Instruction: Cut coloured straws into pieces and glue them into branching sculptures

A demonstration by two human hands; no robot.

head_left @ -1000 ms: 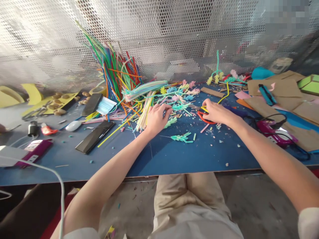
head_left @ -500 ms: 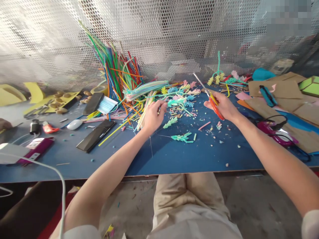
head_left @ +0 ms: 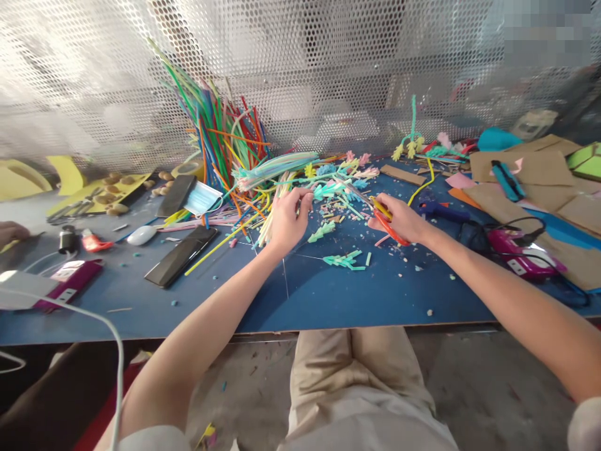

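Note:
My left hand (head_left: 288,218) is closed in a pinch at one end of a mint-green pipe-cleaner sprig (head_left: 332,190), held over the blue tabletop. In my right hand (head_left: 401,219) is a pair of scissors (head_left: 390,229) with orange and yellow handles. Their blades point up and left, close to the far end of the sprig; whether they touch it I cannot tell. Below my hands lie a pale green sprig (head_left: 322,232) and a mint-green sprig (head_left: 346,260). Small cut bits of pipe cleaner are scattered between the hands.
A tall heap of coloured pipe cleaners (head_left: 220,134) leans on the perforated metal screen (head_left: 310,75). To the left are a black phone (head_left: 181,257) and a white mouse (head_left: 141,235). A blue glue gun (head_left: 444,211) and magenta power strip (head_left: 521,254) lie right. Another person's hand (head_left: 12,233) shows far left.
My right hand has moved left with the scissors, bringing the blades to the sprig. The glue gun and a cardboard strip behind it are now uncovered. My left hand stays nearly still.

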